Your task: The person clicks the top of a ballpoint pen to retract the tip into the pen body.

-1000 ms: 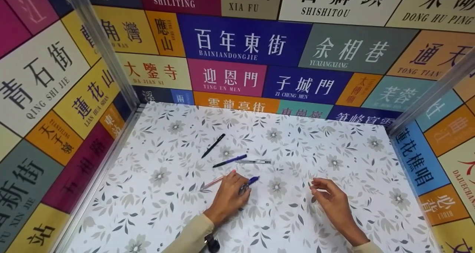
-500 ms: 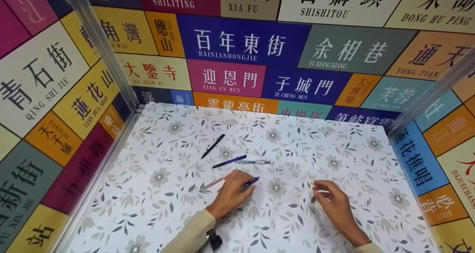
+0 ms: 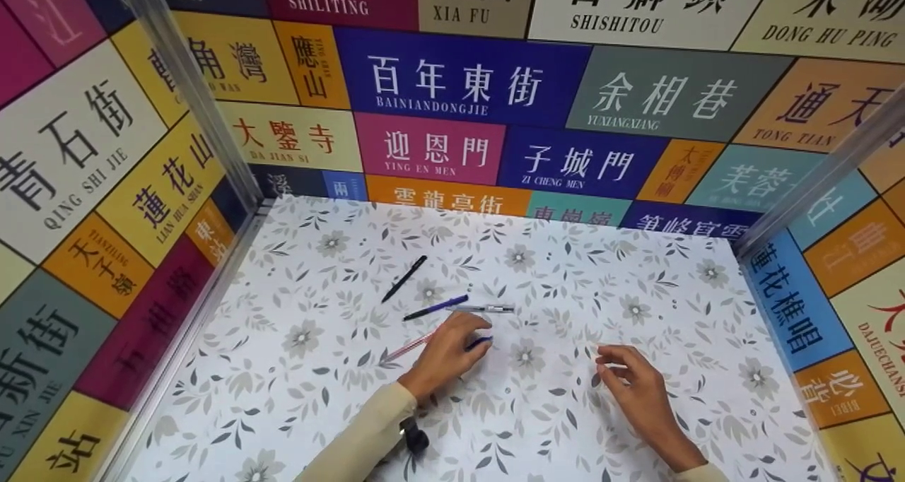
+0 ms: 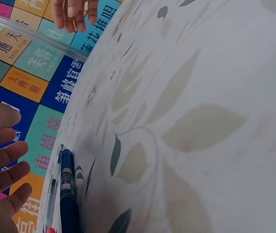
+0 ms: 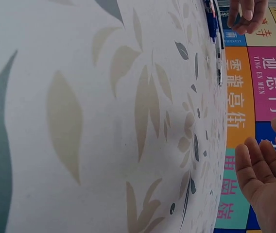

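My left hand [image 3: 445, 355] is above a blue pen [image 3: 481, 342], whose tip end shows past the fingers. In the left wrist view that blue pen [image 4: 68, 194] lies on the white cloth, apart from the loosely bent fingers [image 4: 11, 174]. A red-tinted clear pen [image 3: 408, 348] runs partly under the left hand. Just beyond lie a clear pen with a silvery end [image 3: 488, 308], a blue-and-black pen [image 3: 436, 307] and a black pen [image 3: 404, 278]. My right hand [image 3: 636, 383] hovers at the right with loosely curved fingers and holds nothing.
A white table [image 3: 580, 277] with a grey leaf-and-flower print carries everything. Colourful sign-patterned walls [image 3: 466, 79] enclose it at the back and both sides, with clear strips [image 3: 212, 121] at the corners. A black wrist strap [image 3: 413, 436] hangs at the left sleeve.
The left hand has let go of the blue pen and moved slightly forward and right, its fingers loosening. The right hand moved slightly down and right, then stayed nearly still.
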A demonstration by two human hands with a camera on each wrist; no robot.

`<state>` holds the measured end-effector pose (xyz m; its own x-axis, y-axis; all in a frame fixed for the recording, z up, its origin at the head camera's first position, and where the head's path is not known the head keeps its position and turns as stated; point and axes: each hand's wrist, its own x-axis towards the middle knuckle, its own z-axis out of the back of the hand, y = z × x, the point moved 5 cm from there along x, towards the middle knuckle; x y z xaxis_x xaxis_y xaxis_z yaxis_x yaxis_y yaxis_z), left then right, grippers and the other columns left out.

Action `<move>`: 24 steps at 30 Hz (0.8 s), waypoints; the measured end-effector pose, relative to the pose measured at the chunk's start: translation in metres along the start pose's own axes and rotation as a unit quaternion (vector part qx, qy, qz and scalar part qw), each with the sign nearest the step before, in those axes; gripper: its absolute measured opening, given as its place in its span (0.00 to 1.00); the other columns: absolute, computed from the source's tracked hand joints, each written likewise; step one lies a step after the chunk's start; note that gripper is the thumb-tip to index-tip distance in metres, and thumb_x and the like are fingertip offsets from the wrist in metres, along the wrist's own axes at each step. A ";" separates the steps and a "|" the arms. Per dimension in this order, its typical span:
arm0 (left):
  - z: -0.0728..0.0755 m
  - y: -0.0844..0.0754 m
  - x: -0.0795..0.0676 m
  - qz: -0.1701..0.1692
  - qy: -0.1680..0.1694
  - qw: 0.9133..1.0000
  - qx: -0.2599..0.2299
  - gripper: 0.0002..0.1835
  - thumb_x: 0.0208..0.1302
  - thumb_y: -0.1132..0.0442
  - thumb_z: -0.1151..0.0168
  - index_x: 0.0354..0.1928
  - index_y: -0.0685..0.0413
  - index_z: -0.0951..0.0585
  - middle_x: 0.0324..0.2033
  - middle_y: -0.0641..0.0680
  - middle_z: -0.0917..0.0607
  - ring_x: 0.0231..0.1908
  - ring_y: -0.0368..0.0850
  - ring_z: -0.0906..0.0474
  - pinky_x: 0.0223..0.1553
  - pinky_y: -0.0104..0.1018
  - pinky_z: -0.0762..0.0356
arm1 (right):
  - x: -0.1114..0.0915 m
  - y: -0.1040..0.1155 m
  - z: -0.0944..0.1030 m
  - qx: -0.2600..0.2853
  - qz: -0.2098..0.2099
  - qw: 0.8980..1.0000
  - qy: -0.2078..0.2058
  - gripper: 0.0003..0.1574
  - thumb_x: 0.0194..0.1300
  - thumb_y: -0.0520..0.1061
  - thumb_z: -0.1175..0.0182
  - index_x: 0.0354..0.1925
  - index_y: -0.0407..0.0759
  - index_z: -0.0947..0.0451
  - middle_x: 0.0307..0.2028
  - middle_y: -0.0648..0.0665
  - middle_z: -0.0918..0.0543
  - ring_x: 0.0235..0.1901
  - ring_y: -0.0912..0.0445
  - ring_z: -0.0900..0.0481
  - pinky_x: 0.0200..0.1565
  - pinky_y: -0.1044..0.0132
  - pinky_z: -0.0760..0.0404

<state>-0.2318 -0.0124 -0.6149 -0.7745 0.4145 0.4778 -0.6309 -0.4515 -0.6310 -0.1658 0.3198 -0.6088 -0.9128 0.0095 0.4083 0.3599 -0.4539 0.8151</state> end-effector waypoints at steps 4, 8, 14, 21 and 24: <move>-0.001 0.006 0.009 -0.002 0.011 1.000 -0.004 0.13 0.72 0.64 0.25 0.54 0.59 0.11 0.52 0.52 0.11 0.58 0.48 0.17 0.62 0.43 0.19 | -0.001 -0.001 0.000 -0.002 -0.011 1.000 -0.001 0.25 0.62 0.19 0.29 0.53 0.37 0.12 0.49 0.39 0.12 0.47 0.47 0.11 0.46 0.74 0.14; -0.002 0.014 0.018 0.007 0.030 0.999 -0.020 0.14 0.72 0.63 0.25 0.56 0.60 0.11 0.53 0.53 0.10 0.58 0.48 0.17 0.63 0.43 0.20 | -0.002 -0.003 0.000 -0.006 -0.014 1.000 -0.003 0.24 0.63 0.19 0.29 0.53 0.37 0.12 0.48 0.39 0.12 0.46 0.46 0.11 0.46 0.73 0.14; -0.005 0.025 0.030 0.016 0.043 0.999 -0.027 0.14 0.72 0.63 0.26 0.56 0.60 0.10 0.54 0.54 0.10 0.58 0.49 0.16 0.63 0.43 0.19 | -0.002 -0.003 -0.001 -0.015 -0.009 1.000 -0.009 0.24 0.61 0.18 0.29 0.52 0.36 0.12 0.47 0.39 0.12 0.45 0.46 0.11 0.45 0.74 0.14; -0.011 0.036 0.038 0.030 0.056 0.997 -0.034 0.13 0.72 0.63 0.25 0.54 0.59 0.09 0.52 0.52 0.10 0.56 0.48 0.17 0.64 0.42 0.21 | -0.002 -0.003 -0.001 -0.015 -0.025 1.000 -0.004 0.24 0.63 0.20 0.28 0.53 0.38 0.12 0.48 0.36 0.12 0.46 0.48 0.10 0.45 0.73 0.14; -0.013 0.040 0.041 0.039 0.058 0.997 -0.033 0.12 0.73 0.62 0.26 0.54 0.57 0.09 0.52 0.50 0.11 0.56 0.46 0.18 0.63 0.42 0.20 | -0.002 0.001 -0.001 -0.018 -0.028 0.999 -0.002 0.24 0.62 0.20 0.28 0.52 0.37 0.12 0.48 0.35 0.12 0.46 0.47 0.10 0.45 0.73 0.14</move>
<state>-0.2881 -0.0035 -0.6282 -0.8081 0.4711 0.3536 -0.5615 -0.4346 -0.7041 -0.1633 0.3185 -0.6089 -0.9302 0.0396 0.3649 0.3015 -0.4846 0.8211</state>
